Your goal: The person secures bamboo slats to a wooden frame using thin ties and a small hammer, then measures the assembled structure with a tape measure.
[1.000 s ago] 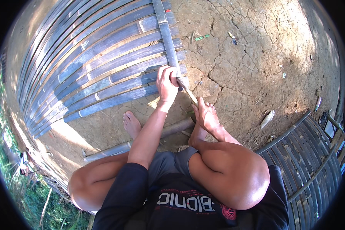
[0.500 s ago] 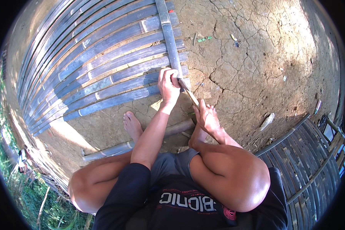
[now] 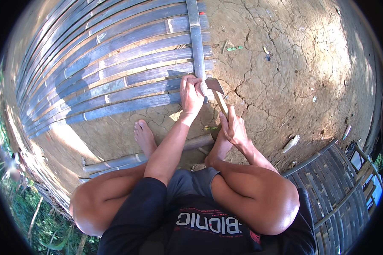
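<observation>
I squat on cracked bare earth. My left hand (image 3: 191,91) presses its closed fingers on the near end of a bamboo crosspiece (image 3: 195,34) that runs away from me over a mat of grey-blue split bamboo slats (image 3: 110,72). My right hand (image 3: 233,127) grips the wooden handle of a small hatchet (image 3: 217,91), whose metal head sits right beside my left hand at the slats' ends. My bare left foot (image 3: 145,137) stands near the mat's front edge.
A bamboo pole (image 3: 127,159) lies across under my legs. A second woven bamboo panel (image 3: 336,182) lies at the lower right. Small debris and a pale scrap (image 3: 291,143) dot the cracked soil (image 3: 285,72). Green plants (image 3: 30,216) edge the lower left.
The hatchet head has come up closer to my left hand at the crosspiece. Both hands have otherwise kept their places.
</observation>
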Motion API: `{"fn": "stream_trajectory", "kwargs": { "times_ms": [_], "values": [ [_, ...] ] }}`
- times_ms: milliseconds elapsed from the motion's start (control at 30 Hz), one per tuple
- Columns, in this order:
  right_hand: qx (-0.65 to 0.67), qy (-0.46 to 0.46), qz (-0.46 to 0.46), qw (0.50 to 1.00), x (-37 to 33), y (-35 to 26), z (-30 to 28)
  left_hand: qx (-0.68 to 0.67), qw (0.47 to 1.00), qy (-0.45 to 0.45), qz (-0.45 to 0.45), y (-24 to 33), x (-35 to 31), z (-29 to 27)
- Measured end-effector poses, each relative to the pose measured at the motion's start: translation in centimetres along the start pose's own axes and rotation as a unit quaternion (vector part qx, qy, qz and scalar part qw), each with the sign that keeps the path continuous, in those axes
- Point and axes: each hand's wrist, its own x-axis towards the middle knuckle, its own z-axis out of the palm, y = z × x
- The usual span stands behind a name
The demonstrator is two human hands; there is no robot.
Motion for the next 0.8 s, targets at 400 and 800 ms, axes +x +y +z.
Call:
{"fn": "stream_trajectory", "kwargs": {
  "times_ms": [400,800],
  "values": [
    [-0.048,0.001,-0.033,0.998,2.2,0.9,1.7,0.03,0.999,0.023,-0.002,-1.5,-0.7,-1.0],
    [0.005,0.095,-0.059,0.994,0.5,-0.5,0.9,-0.027,1.0,0.004,0.004,-0.1,-0.1,-0.3]
  ]
}}
